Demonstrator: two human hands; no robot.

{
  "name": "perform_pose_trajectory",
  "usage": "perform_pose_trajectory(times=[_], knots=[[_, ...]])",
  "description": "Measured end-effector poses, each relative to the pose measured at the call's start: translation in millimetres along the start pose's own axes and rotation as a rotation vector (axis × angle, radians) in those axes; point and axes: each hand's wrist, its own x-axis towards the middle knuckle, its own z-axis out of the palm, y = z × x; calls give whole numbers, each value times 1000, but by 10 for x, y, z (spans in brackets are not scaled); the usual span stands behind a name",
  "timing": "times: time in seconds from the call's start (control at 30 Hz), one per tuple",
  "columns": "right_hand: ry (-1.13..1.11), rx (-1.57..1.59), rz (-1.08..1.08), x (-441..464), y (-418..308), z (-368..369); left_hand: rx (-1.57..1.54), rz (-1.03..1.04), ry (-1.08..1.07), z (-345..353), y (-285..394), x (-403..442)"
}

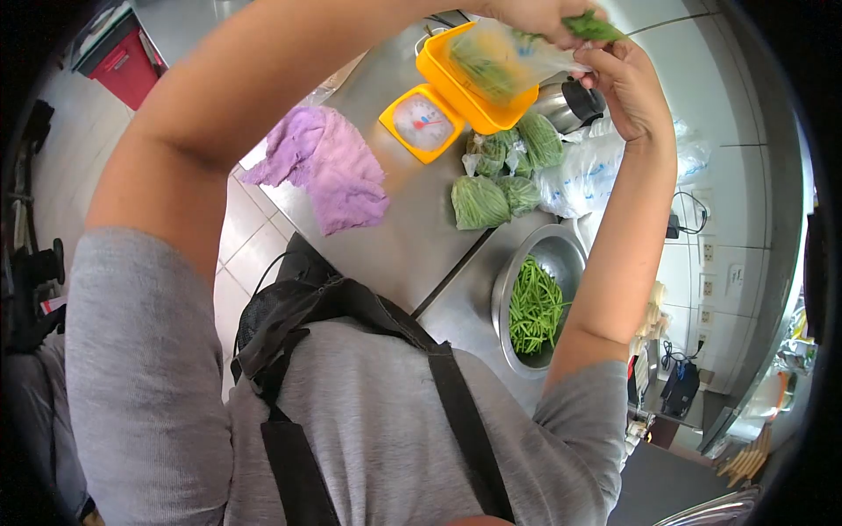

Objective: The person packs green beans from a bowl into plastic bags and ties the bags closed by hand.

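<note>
At a yellow tray [431,63], a plastic bag [491,61] of greens is pinched in the right hand's [627,83] grip, the left hand [539,13] nearby; green beans [533,307] are held in a steel bowl [569,254], a purple cloth [338,167] laid on the bench [417,210].

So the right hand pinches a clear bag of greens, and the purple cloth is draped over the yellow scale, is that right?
Not quite: the purple cloth isn't over the yellow scale. The head view shows it on the metal counter, beside the scale. The right hand does pinch the clear bag of greens.
</note>
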Motion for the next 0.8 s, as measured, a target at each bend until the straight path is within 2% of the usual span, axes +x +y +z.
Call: perform_pose_trajectory(times=[0.07, 0.17, 0.27, 0.6, 0.7, 0.8], knots=[[-67, -15, -20, -27, -78, -2, 208, 6, -134, -29, 42, -38], [-31, 15, 51, -95, -315, 205, 294, -7, -193, -40, 121, -81], [26, -110, -13, -122, -450, 330, 339, -8, -210, -33, 228, -133], [10, -172, -23, -246, -356, 441, 413, -23, -172, -124, 805, -500], [-34, -268, -19, -218, -49, 399, 406, -38, -115, -172, 1018, -687], [-154, -272, -56, -395, 43, 700, 348, -85, 17, -216, 1153, -937]])
